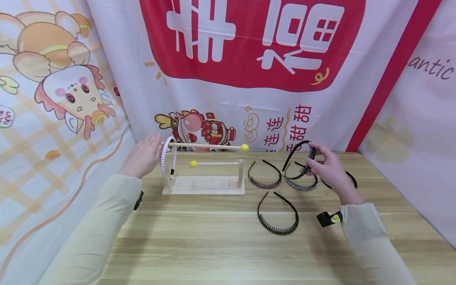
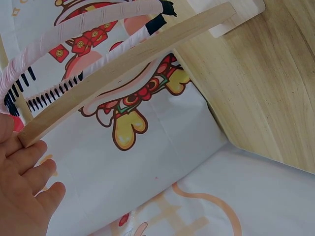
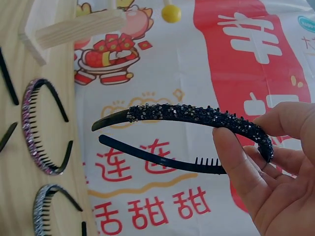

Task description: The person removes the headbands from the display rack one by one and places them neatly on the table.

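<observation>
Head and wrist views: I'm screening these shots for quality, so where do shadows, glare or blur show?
Head view: soft shadows on the table beneath both sleeves, light otherwise fairly even. Right wrist view: small glints on the studded black headband in the right hand, no obvious blur. Left wrist view: no harsh glare, and the pink headband looks reasonably sharp.

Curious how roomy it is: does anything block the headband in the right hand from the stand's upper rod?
Nothing visible does. In the head view, the gap between the dark headband in the right hand and the yellow ball capping the upper rod looks clear; other headbands lie lower, on the table.
</observation>
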A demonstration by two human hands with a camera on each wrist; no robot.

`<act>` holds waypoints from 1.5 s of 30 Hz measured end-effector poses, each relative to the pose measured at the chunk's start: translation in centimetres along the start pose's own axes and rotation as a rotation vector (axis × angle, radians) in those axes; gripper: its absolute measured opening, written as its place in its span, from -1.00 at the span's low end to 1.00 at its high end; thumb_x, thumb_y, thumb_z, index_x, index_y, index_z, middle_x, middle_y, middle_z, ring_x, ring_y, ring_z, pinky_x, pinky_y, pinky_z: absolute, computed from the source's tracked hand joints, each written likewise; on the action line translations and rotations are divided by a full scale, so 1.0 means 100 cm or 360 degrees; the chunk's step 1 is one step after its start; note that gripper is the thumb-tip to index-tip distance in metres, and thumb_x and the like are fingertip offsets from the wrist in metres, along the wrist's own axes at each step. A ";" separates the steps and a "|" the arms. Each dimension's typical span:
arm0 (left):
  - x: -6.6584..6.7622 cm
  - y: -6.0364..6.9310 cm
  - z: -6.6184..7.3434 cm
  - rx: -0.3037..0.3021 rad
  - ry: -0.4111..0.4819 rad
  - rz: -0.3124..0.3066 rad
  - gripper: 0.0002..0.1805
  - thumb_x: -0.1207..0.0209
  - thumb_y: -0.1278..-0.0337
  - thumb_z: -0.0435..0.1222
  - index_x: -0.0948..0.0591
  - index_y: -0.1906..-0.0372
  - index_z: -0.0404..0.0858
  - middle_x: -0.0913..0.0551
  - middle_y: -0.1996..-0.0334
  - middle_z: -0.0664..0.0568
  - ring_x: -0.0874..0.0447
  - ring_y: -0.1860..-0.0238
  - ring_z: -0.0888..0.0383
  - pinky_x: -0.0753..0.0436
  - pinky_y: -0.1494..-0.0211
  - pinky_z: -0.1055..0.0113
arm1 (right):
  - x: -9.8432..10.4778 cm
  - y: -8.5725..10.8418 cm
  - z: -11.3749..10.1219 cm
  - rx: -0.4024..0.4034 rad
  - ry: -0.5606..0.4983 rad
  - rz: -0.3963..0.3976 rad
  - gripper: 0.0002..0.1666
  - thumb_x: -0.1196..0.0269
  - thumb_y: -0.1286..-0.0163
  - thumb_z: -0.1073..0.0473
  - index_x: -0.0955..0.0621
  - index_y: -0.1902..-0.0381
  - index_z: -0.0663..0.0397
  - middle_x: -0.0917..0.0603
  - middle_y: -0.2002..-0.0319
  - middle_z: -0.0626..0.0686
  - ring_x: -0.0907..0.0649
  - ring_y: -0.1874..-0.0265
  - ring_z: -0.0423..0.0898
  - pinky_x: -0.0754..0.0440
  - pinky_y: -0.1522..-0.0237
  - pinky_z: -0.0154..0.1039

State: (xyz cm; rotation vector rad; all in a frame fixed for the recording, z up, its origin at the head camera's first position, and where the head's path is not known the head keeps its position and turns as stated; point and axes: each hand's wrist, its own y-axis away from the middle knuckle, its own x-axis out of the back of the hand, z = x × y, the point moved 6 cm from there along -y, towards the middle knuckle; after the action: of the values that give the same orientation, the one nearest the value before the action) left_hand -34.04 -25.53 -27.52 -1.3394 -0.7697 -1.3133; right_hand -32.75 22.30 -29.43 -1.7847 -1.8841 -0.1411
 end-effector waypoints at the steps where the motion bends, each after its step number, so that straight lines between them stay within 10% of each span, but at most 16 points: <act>1: 0.000 0.000 0.000 0.0001 0.0000 0.0002 -0.44 0.36 -0.43 -0.25 0.04 -0.36 -0.53 0.00 -0.34 -0.41 0.11 -0.35 -0.28 0.14 -0.37 -0.09 | 0.000 0.001 0.003 -0.0005 0.0001 -0.0007 -0.33 -0.06 -0.35 0.32 -0.14 -0.38 0.22 -0.28 -0.08 0.34 -0.58 0.15 0.22 -0.69 0.35 -0.21; 24: 0.000 0.000 -0.001 0.0012 0.0004 0.0009 -0.44 0.33 -0.42 -0.26 0.03 -0.36 -0.53 0.00 -0.34 -0.40 0.11 -0.35 -0.27 0.13 -0.38 -0.07 | 0.008 0.037 0.042 0.0064 0.0287 -0.0116 -0.38 -0.10 -0.25 0.45 -0.27 -0.28 0.31 -0.35 0.12 0.34 -0.65 0.39 0.15 -0.69 0.52 -0.15; 32: 0.000 0.000 0.000 0.0010 0.0006 0.0006 -0.44 0.34 -0.42 -0.26 0.03 -0.36 -0.53 -0.01 -0.34 -0.40 0.10 -0.35 -0.27 0.13 -0.38 -0.08 | 0.019 0.049 0.054 -0.0034 0.0287 -0.0152 -0.42 -0.07 -0.24 0.44 -0.28 -0.24 0.40 -0.16 -0.22 0.50 -0.64 0.40 0.17 -0.69 0.51 -0.17; 45: 0.000 0.000 -0.001 0.0022 0.0011 -0.0013 -0.44 0.37 -0.43 -0.24 0.04 -0.36 -0.52 0.00 -0.34 -0.41 0.12 -0.35 -0.28 0.14 -0.38 -0.08 | 0.033 0.065 0.075 -0.0330 0.0329 -0.0320 -0.48 -0.06 -0.31 0.39 -0.29 -0.22 0.44 -0.41 0.43 0.18 -0.60 0.58 -0.05 -0.63 0.58 -0.25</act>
State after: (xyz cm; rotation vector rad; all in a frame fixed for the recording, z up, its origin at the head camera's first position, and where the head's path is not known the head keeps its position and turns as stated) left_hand -34.10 -25.59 -27.55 -1.3212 -0.7789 -1.3160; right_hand -28.81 29.27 -36.20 -1.6329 -1.9497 -0.5908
